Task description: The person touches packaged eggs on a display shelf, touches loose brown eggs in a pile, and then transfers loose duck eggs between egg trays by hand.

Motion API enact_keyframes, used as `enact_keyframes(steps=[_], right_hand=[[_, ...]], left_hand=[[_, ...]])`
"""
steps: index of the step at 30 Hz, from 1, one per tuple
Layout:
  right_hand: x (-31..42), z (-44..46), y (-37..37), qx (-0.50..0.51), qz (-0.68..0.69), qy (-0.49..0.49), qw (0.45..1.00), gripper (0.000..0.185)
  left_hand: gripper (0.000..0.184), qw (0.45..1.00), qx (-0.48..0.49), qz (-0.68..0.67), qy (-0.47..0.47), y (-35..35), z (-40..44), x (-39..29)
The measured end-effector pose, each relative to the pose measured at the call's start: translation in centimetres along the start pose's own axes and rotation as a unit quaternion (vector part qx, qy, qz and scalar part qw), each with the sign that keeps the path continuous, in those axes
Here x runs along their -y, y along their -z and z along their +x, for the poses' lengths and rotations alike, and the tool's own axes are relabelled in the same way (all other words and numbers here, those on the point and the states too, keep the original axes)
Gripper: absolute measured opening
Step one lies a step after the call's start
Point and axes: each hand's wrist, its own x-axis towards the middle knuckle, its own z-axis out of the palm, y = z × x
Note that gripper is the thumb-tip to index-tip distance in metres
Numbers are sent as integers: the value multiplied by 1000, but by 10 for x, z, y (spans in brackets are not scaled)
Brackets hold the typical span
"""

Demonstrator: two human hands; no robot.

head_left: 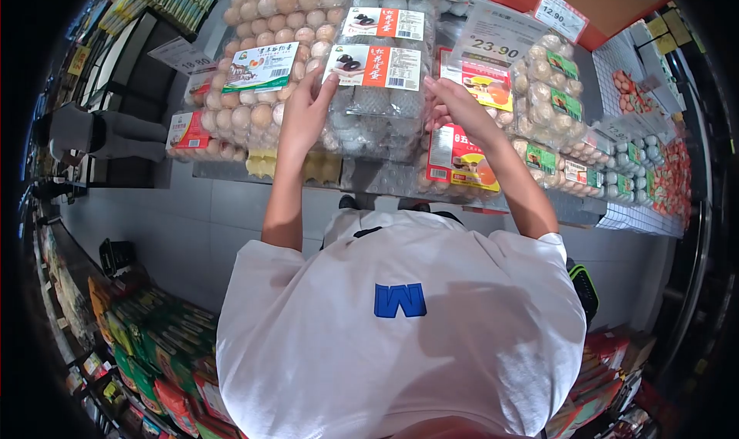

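Observation:
A clear plastic egg carton (377,100) with grey, speckled eggs sits on top of a stack of similar cartons, a white and orange label across its lid. My left hand (309,115) grips its left edge, thumb on top and the other fingers partly hidden. At the opposite edge, my right hand (459,109) holds the carton's side with curled fingers. Brown egg cartons (262,69) with a green-edged label are piled beside my left hand. Below my right hand lies a carton with a red and yellow label (462,158).
Price signs (493,42) stand among the cartons, one reading 23.90. More packs of pale eggs (550,92) are stacked at the right. A person in grey trousers (127,135) is at the left, near dark shelving. Bagged goods (154,362) fill shelves behind me.

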Motion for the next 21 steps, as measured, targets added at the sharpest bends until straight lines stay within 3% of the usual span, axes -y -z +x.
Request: enact_keyframes(steps=[12, 14, 15, 21], right_hand=[[-22, 13, 4, 11, 19, 57, 998, 31], [-21, 13, 5, 11, 23, 59, 998, 32], [-23, 15, 6, 14, 23, 56, 998, 32], [-41, 8, 6, 3, 16, 111, 994, 31]], left_hand=[[49, 1000, -22, 4, 2, -7, -7, -3], [48, 994, -78, 25, -65, -12, -7, 9], [45, 996, -76, 32, -36, -12, -9, 2], [35, 992, -102, -23, -63, -19, -14, -7]])
